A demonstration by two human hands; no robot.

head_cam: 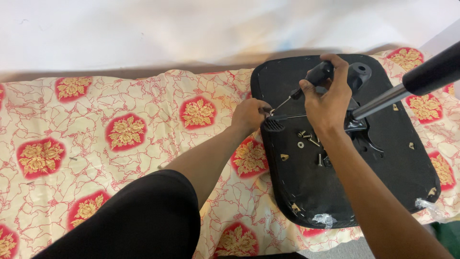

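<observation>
One black seat [306, 192] lies upside down on a flowered cloth [120, 129], with about five loose bolts [309, 141] on its underside and one grey metal post [383, 98] rising from its middle. One screwdriver [306, 84], black-handled with a thin shaft, slants down to the seat's left edge. The right hand [328, 98] is clenched around its handle. The left hand [249, 115], fingers curled, pinches something small at the tip; what, I cannot tell.

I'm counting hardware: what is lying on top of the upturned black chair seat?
On the black chair seat base lie loose metal screws and washers beside the black mounting plate with its grey metal column. The right hand covers anything beneath it.
</observation>
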